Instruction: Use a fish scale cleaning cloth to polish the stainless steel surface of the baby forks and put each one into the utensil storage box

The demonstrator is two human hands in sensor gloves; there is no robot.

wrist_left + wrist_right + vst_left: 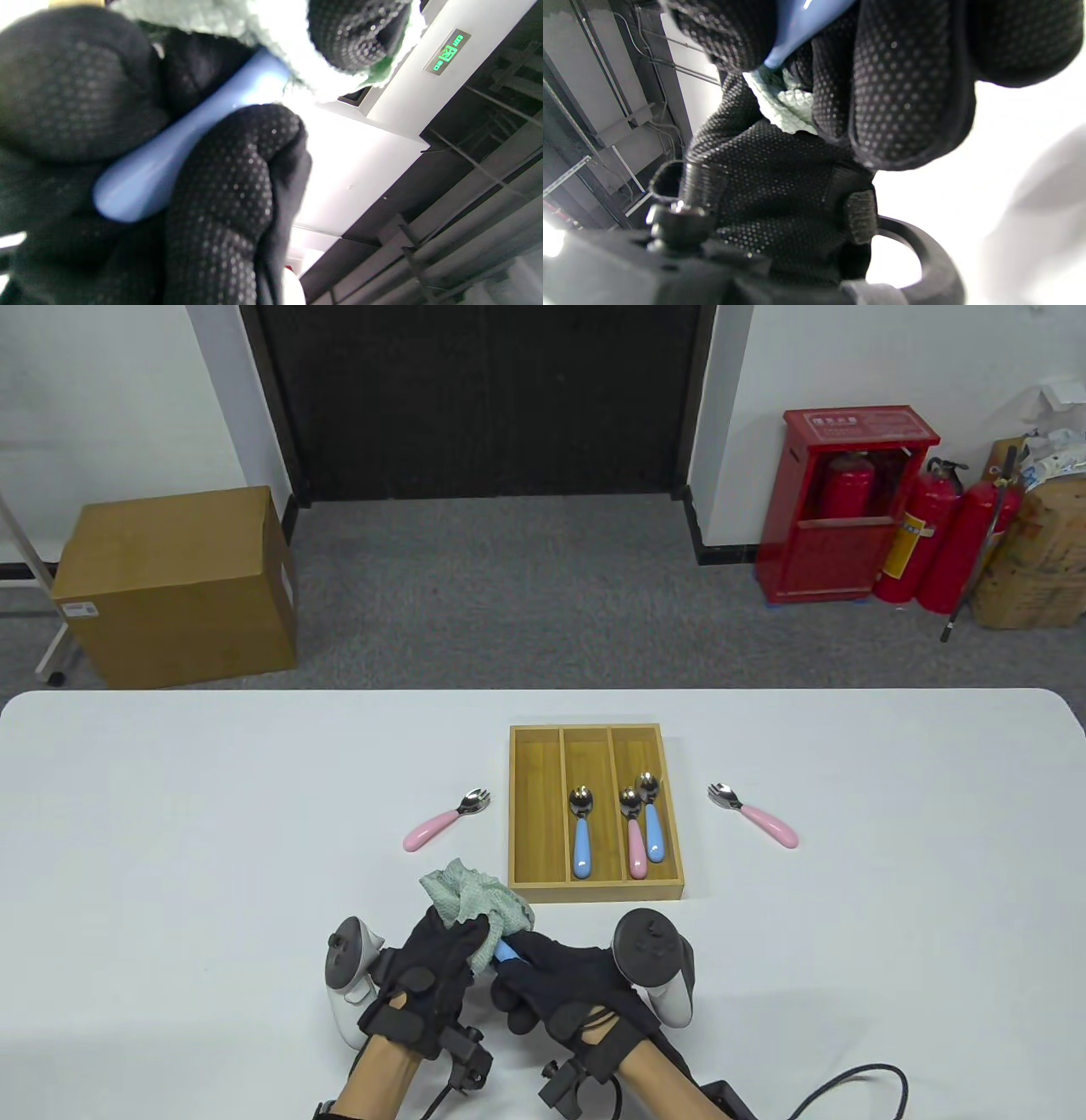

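My right hand [543,976] grips the blue handle of a baby fork [509,954] near the table's front edge. My left hand [445,954] holds the pale green cleaning cloth [475,899] bunched over the fork's metal head, which is hidden. The blue handle [169,156] shows between gloved fingers in the left wrist view, with the cloth [237,21] above it. The right wrist view shows the blue handle [801,25] and the cloth [785,110]. The wooden storage box [596,891] holds three utensils. One pink-handled fork [443,820] lies left of the box, another pink-handled fork [755,815] right of it.
The box's left compartment [535,806] holds nothing; a blue spoon [581,833] is in the middle one, a pink spoon [634,833] and a blue spoon [652,817] in the right one. The white table [170,831] ends at a far edge, with a cardboard box [174,585] beyond.
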